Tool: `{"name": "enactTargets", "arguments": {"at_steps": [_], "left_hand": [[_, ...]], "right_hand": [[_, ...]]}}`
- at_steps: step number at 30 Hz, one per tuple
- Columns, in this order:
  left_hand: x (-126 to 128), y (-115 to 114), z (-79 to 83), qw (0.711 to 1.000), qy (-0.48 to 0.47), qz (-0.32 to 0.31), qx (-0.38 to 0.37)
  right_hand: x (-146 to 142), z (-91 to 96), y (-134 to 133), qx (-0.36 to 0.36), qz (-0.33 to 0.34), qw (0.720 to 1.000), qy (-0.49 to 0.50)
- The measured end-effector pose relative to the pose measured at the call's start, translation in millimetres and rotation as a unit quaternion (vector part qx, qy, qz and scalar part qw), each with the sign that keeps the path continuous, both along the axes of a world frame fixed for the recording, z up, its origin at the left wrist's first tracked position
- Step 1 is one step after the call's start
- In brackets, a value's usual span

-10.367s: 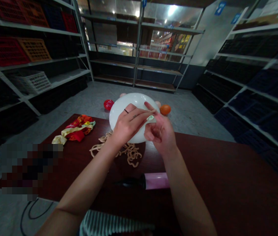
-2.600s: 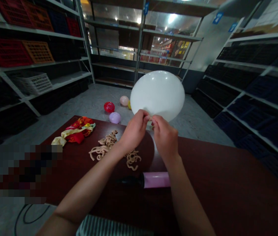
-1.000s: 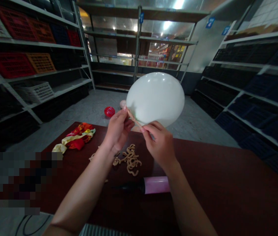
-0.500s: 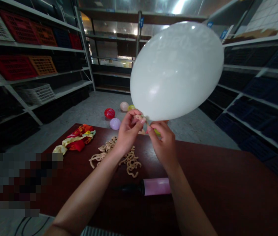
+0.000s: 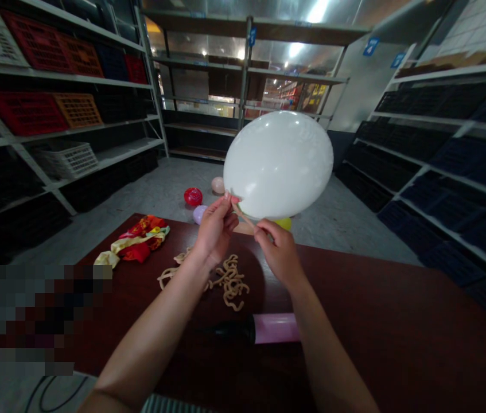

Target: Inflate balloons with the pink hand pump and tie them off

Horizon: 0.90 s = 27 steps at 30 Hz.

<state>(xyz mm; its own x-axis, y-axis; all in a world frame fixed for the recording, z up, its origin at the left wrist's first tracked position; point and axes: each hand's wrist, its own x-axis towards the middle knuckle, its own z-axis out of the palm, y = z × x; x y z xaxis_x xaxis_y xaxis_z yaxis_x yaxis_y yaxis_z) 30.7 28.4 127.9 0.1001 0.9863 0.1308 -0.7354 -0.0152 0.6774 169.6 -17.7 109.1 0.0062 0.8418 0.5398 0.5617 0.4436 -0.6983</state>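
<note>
A large inflated white balloon (image 5: pixel 279 163) hovers over the far edge of the table, its neck end toward me. My left hand (image 5: pixel 213 228) is closed in a pinch at that neck; the knot area is mostly covered by the fingers. From there a tan rubber band (image 5: pixel 245 218) stretches across to my right hand (image 5: pixel 280 252), which grips its other end between thumb and fingers. Below the hands lies a tangled pile of tan bands (image 5: pixel 232 280), partly behind my left forearm. A balloon pump (image 5: pixel 276 328) with a pink barrel and black end rests nearer me, partly covered by my right forearm.
Folded red and yellow deflated balloons (image 5: pixel 142 238) lie on the left of the dark table (image 5: pixel 367 310). Beyond its far edge, a red balloon (image 5: pixel 193 197), a purple one and others sit on the floor. Shelves with crates (image 5: pixel 27 112) line both sides.
The white balloon has moved lower and farther away from me. My hands have spread apart, and the tan band is now drawn out straight between them.
</note>
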Motion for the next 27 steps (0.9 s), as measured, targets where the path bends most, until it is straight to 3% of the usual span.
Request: {"name": "enactTargets", "arguments": {"at_steps": [7,12,18,21,27], "left_hand": [[-5.7,7.1,-1.3,0.998,-0.049,-0.027,-0.036],[-1.6,-6.7,3.4,0.995,0.031,0.026,0.087],[-9.2,-21.0,16.9,0.960,0.122,0.153,0.201],[0.8,-2.5,22.3,0.954,0.156,0.143,0.211],[56.8,85.2,47.2,0.949,0.260,0.046,0.173]], "right_hand": [[-1.3,-3.7,3.3,-0.021,0.033,0.999,0.019],[8.9,6.6,-2.8,-0.028,0.062,0.996,0.063],[43.4,21.0,-6.7,0.002,0.068,0.981,0.179],[56.0,23.8,-7.9,0.008,0.050,0.975,0.217],[64.7,28.0,-13.2,0.017,0.033,0.972,0.230]]}}
